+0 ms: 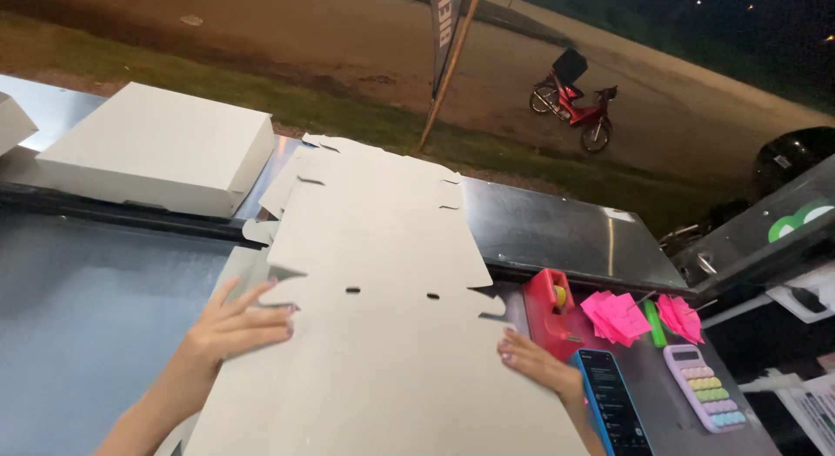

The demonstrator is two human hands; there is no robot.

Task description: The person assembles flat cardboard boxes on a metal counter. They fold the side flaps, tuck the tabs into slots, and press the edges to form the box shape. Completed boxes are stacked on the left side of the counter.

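Cardboard, one large flat unfolded grey-white die-cut box blank [383, 317], lies spread on the dark metal counter [78, 308], its long axis running from about 6 o'clock at the near edge up toward 12 o'clock, where the notched flaps reach the raised steel ledge [557, 230]. Left hand [230, 330] sits at 9 o'clock of the blank, fingers spread and laid flat on its left margin just beside a triangular notch, thumb below; pressing, not pinching. Right hand [535, 365] sits at roughly 4 o'clock, fingers curled together over the right edge just below a cut tab; whether the thumb is under the sheet cannot be told. Both hands touch the blank on opposite long edges, left slightly farther up than right, so the sheet lies between them and mostly ahead, toward 12 o'clock. At 10 o'clock, well apart, a closed white folded cardboard box [156, 147] stands on the ledge. At 3 o'clock of the right hand: red tape dispenser [550, 312] near, blue-cased phone [613, 404] just beside the wrist, pink paper slips [619, 315], pastel calculator [704, 388] farther out
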